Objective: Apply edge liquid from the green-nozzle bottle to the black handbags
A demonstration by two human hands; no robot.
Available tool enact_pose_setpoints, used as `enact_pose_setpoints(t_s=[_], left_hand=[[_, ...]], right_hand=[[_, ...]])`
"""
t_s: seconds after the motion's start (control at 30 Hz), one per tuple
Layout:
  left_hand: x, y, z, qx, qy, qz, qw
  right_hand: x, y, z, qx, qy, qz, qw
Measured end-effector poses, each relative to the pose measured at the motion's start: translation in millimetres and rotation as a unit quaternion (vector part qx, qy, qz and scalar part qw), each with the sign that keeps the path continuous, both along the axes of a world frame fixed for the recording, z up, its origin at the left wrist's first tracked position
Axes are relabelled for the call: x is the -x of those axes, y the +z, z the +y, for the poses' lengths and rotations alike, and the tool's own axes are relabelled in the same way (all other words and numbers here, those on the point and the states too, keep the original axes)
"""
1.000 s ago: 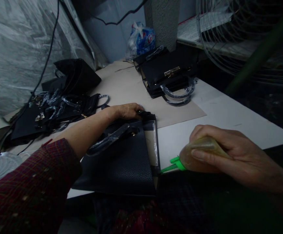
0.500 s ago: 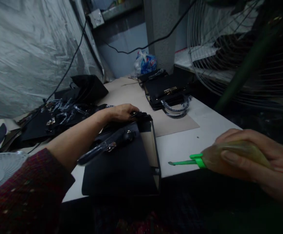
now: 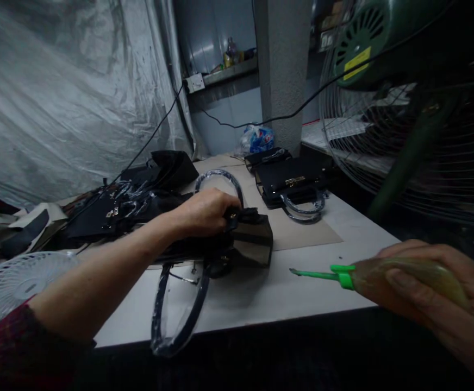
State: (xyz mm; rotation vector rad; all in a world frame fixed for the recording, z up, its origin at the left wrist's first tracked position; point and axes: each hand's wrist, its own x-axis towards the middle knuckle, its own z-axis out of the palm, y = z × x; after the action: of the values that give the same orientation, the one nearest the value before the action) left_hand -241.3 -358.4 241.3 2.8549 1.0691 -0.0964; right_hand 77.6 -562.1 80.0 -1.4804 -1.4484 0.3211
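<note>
My left hand [image 3: 214, 212] is closed on the upper edge of a black handbag [image 3: 251, 239], whose beige-sided end faces right. One plastic-wrapped handle [image 3: 180, 326] of this bag hangs toward the table's front edge; the other handle [image 3: 220, 176] arches up behind my hand. In my right hand [image 3: 428, 288], at the right, is a squeeze bottle [image 3: 408, 279] of yellowish-brown contents. Its thin green nozzle [image 3: 314, 273] points left toward the bag, apart from it.
Another black handbag [image 3: 294, 176] lies at the back right of the white table [image 3: 302, 296]. More black bags [image 3: 98, 214] are piled at the left, behind a white plastic basket [image 3: 29, 282]. A large fan [image 3: 384, 108] stands at the right, and a black cable [image 3: 294, 114] crosses above.
The handbag has been tipped away from me, so its front panel no longer faces up and its front handle hangs down. My right hand still holds the bottle. The view has tilted up.
</note>
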Motion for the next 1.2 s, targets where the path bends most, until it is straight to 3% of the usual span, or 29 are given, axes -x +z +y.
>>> enact_pose_setpoints(t_s=[0.13,0.33,0.47,0.63,1.0,1.2], left_hand=[[-11.7,-13.0,-6.4,-0.059,0.039,0.007,0.998],[-22.9,-18.8,7.9,-0.083,0.049,0.004,0.995],[-28.0,-25.1,13.4,-0.086,0.057,-0.003,0.995],[-29.1,-29.7,9.2,-0.078,0.053,0.004,0.996],[-28.7,-35.3,5.7,-0.068,0.056,-0.004,0.996],[-26.7,-37.8,8.1,-0.067,0.053,-0.01,0.996]], right_hand=[[19.2,5.1,24.9,-0.025,-0.032,-0.022,0.999],[17.6,-17.3,95.9,-0.029,0.038,-0.074,0.996],[23.3,-25.3,126.6,-0.013,0.079,-0.088,0.993],[20.4,-27.8,135.0,0.022,0.104,-0.094,0.99],[15.0,-23.8,152.9,0.058,0.091,-0.067,0.992],[15.7,-20.0,150.7,0.069,0.103,-0.058,0.991]])
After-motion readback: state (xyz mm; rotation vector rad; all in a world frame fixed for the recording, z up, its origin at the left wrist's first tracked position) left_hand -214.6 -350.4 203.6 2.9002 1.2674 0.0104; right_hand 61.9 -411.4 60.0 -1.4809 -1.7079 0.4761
